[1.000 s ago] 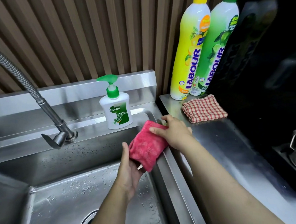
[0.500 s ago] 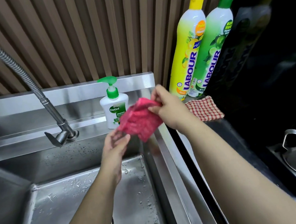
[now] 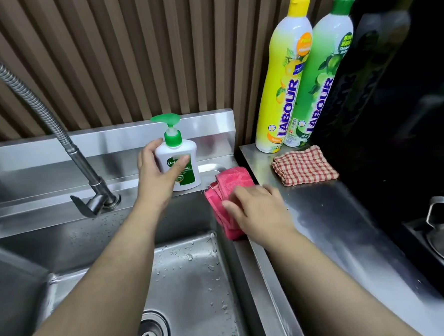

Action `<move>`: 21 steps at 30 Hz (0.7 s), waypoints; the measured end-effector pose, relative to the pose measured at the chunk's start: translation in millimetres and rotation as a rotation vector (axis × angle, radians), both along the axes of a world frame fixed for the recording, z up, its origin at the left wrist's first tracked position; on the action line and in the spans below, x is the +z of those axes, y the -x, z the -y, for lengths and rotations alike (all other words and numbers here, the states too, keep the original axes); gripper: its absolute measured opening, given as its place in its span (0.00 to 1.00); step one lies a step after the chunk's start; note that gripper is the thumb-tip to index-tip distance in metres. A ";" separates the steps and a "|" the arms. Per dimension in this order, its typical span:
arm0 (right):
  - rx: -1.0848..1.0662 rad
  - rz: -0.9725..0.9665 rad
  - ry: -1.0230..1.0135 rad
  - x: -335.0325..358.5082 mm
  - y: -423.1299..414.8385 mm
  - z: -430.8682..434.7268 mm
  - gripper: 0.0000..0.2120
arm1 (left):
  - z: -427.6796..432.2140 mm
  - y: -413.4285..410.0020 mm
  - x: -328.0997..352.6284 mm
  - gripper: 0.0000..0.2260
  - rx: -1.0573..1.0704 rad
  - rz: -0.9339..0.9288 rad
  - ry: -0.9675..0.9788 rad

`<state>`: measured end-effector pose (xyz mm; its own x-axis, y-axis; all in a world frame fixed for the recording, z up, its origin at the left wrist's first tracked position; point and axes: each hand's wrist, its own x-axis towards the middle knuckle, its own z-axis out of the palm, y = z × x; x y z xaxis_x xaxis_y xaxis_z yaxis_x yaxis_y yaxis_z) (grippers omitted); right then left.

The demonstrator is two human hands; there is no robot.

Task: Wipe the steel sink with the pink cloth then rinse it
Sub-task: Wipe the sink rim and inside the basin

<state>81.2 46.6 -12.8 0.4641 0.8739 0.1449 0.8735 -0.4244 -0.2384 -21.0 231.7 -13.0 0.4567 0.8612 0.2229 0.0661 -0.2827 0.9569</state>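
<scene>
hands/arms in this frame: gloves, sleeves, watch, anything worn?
Nothing worn. The left hand and right hand are bare: no gloves, no rings showing. Both forearms are bare to the frame edge, with no sleeves, watch or bands in view.

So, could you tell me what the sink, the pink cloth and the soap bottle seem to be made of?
Sink: brushed steel, dull grey sheen, beaded water drops. Pink cloth: soft fuzzy fabric, perhaps microfibre, folds limply. Soap bottle: glossy white plastic, by its look.

1. The soap dispenser stands on the sink ledge, right of the tap.
2. The cloth drapes the sink's right rim.
3. Two bottles stand far on the desk, the checked cloth before them.
</scene>
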 end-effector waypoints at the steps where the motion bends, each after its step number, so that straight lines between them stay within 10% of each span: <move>1: 0.018 0.032 0.019 -1.4 0.8 -12.8 0.21 | -0.4 -0.8 0.5 0.24 -0.001 0.008 -0.024; 13: -0.016 -0.016 0.280 -23.3 -16.7 -27.5 0.25 | 24.0 12.8 -14.9 0.15 0.226 0.005 -0.211; 21: -0.045 0.070 0.153 -32.6 78.1 123.2 0.24 | 74.2 17.8 -54.8 0.15 -0.491 -0.172 -0.393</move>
<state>3.1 -76.5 -45.5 0.4963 0.8669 0.0455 0.8653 -0.4897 -0.1073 -38.7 157.5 -67.8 0.8338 0.4126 0.3669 -0.0164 -0.6456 0.7635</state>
